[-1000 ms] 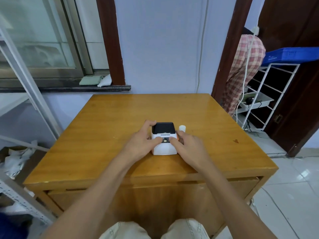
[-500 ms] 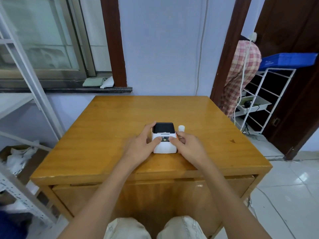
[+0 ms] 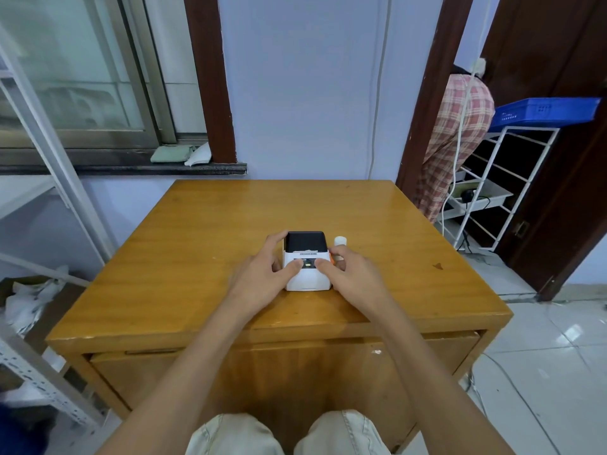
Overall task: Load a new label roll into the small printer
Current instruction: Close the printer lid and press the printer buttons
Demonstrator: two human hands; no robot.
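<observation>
A small white printer [image 3: 307, 277] with a black lid stands near the middle of the wooden table [image 3: 197, 244], lid down. My left hand [image 3: 262, 277] grips its left side, thumb on the white front face. My right hand [image 3: 348, 274] grips the right side, thumb beside the small lit panel. A strip of white label paper shows at the slot under the lid. A small white roll [image 3: 340, 241] stands upright on the table just right of the printer, behind my right fingers. An orange part shows at the printer's right edge.
A white metal rack [image 3: 49, 152] stands at the left. At the right, a white wire shelf [image 3: 492, 192] carries a blue tray [image 3: 545, 113]. A person in checked clothing [image 3: 456, 136] stands in the doorway. A white cable hangs by the shelf.
Both hands stay on the printer's sides. My thumbs have shifted slightly on the front face. The view has drifted a little; the printer has not moved.
</observation>
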